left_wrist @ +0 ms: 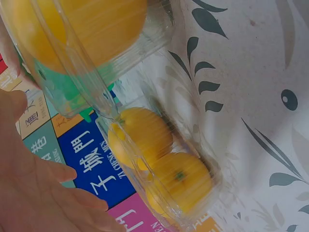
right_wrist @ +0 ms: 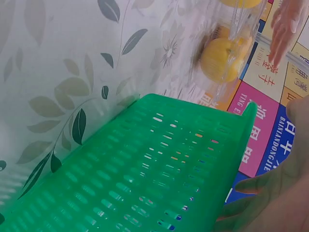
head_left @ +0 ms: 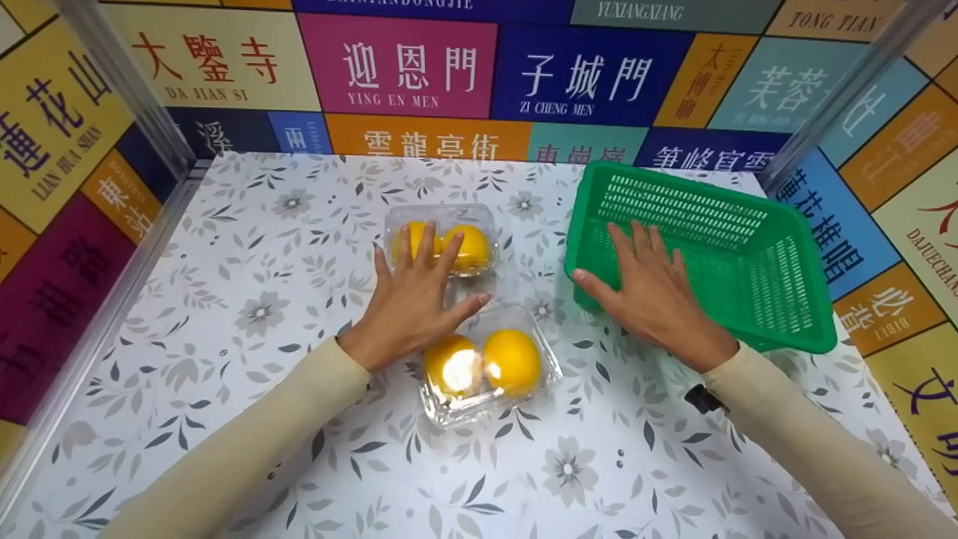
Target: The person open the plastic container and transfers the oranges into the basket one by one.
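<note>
Two clear plastic clamshell boxes lie on the table in the head view, each with two yellow-orange fruits that look like oranges. My left hand (head_left: 408,303) hovers with spread fingers, partly covering the far box (head_left: 477,213). The near box (head_left: 479,400), with its oranges (head_left: 513,362), sits below my left thumb. In the left wrist view, a gap separates the hand (left_wrist: 43,179) from the boxes. My right hand (head_left: 650,288) is held with fingers extended over the left side of a green plastic basket (head_left: 782,288). Neither hand holds anything.
A white tablecloth (head_left: 262,464) with grey leaves and flowers covers the table. Panels with colourful printed characters (head_left: 404,67) stand behind and at both sides. Metal posts (head_left: 142,90) rise at the back corners.
</note>
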The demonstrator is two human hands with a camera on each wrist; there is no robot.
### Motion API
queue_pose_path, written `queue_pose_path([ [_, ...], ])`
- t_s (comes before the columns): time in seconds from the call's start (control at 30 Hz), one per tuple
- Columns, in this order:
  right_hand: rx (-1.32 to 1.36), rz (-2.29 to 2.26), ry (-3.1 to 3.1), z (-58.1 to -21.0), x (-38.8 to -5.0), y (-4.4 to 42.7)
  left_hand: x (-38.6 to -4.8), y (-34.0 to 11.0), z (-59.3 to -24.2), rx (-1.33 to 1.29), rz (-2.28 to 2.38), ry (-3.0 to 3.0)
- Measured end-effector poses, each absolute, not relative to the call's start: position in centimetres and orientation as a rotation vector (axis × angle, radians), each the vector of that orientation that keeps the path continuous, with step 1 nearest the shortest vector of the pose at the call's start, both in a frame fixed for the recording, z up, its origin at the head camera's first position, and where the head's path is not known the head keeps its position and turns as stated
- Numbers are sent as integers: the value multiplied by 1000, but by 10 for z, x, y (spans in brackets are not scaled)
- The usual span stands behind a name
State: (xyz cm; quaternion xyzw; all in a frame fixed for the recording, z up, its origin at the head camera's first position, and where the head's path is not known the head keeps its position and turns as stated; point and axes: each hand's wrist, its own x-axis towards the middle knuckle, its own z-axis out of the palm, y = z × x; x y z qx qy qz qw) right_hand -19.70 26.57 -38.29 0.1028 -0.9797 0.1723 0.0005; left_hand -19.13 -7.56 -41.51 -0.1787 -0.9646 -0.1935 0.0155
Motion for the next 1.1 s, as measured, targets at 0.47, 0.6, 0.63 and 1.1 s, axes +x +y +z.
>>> queue_pose_path([
  [0.47,410,588,-2887,-385,-187,257,-183,-77,-411,-639,-547,-3010],
  [0.6,450,601,-2834,-383,-183,254,-180,-77,-411,-649,-517,-3014],
  [0.63,462,608,-2820,-384,-182,254,-179,-77,-411,-647,-515,-3017],
  [1.1,595,711,-2761,-385,-160,240,-164,-73,-414,-769,-491,-2856],
])
